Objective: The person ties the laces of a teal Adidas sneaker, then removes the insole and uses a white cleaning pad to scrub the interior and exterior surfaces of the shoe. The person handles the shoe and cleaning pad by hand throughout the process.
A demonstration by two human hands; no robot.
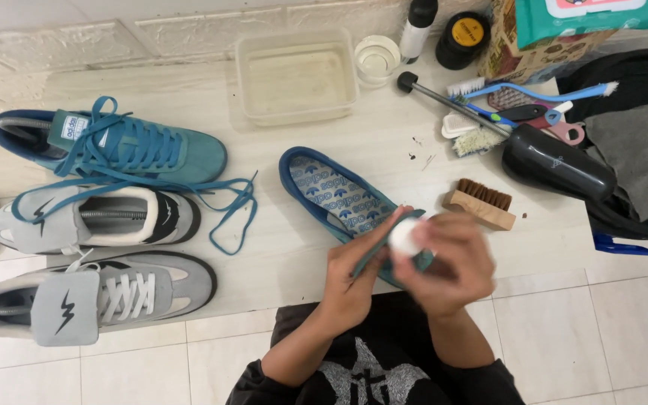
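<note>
Blue insole point(331, 196) lay slantwise on the table point(384, 142), long axis running from its upper-left tip down to the end pinched in the left hand point(354, 274). Right hand point(444, 262) clasped a white pad point(404, 236) against it. That grip looked thin; hard rubbing could twist the insole free or bend it

Left hand point(350, 281) holding blue insole point(339, 199), right hand point(444, 262) w/ white pad point(405, 236) (blurred), sneakers point(114, 217) left
</note>
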